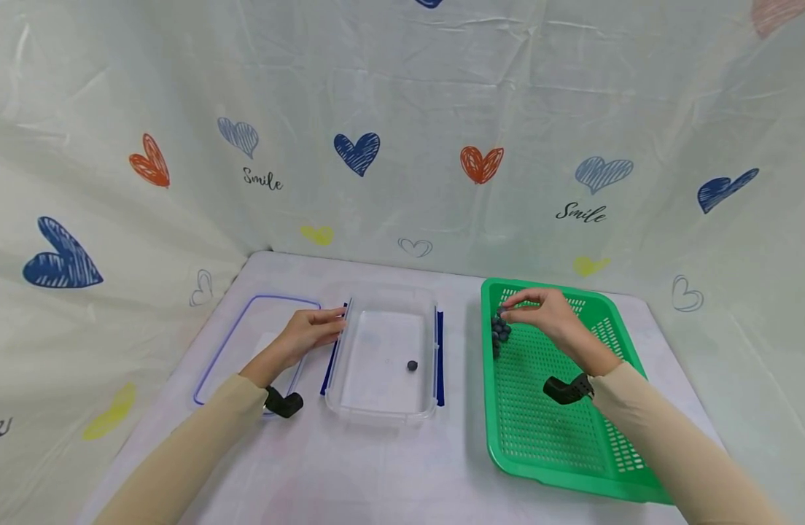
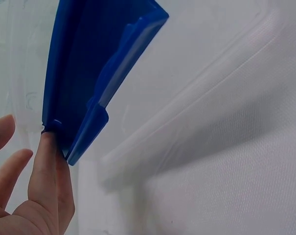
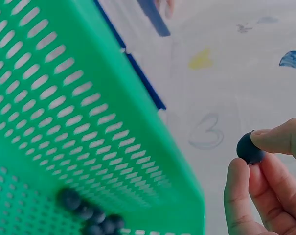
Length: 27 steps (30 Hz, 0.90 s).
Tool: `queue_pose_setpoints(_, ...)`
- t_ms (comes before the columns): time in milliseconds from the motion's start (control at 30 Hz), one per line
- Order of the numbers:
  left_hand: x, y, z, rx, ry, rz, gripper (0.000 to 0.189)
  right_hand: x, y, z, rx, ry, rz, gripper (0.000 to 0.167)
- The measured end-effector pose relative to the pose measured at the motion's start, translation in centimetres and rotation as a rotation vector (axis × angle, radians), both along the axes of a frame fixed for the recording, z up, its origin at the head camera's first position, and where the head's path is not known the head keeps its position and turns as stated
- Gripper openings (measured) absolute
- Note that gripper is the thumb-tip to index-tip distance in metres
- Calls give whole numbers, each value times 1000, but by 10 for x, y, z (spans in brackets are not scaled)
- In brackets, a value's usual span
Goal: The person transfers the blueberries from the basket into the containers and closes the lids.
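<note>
My right hand [image 1: 545, 315] pinches a blueberry [image 3: 249, 148] between thumb and fingertips, above the far left corner of a green basket [image 1: 494, 437]. Several more blueberries [image 1: 499, 332] lie bunched along that basket's left wall. A clear plastic box [image 1: 379, 417] stands uncovered in the middle, with a single blueberry [image 1: 412, 365] on its floor. At the box's left side is my left hand [image 1: 313, 332]. In the left wrist view its fairly straight fingers [image 2: 45, 171] touch the end of a blue side latch [image 2: 79, 63], while the thumb stays apart.
Left of the box lies a clear lid [image 1: 258, 297] with a blue-purple rim, partly behind the left forearm. Another blue latch [image 1: 440, 357] hangs from the box's right side. A sheet printed with hearts [image 1: 402, 95] rises behind the white table [image 1: 435, 467].
</note>
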State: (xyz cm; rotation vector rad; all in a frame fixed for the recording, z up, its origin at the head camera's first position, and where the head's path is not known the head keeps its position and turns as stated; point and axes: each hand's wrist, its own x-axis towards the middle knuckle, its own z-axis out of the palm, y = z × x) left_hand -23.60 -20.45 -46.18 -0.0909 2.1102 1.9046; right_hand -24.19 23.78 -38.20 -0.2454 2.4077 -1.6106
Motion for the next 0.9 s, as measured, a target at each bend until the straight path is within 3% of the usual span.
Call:
queue_pose_setpoints(200, 1, 0, 0, 19, 0, -3, 49, -5, -19, 4, -58, -26, 26, 35)
queue_pose_setpoints(500, 1, 0, 0, 28, 8, -1, 50, -13, -48, 8, -57, -34, 40, 33)
queue_pose_setpoints(900, 0, 0, 1, 12, -23, 11, 49, -24, -83, 3, -85, -23, 114, 25)
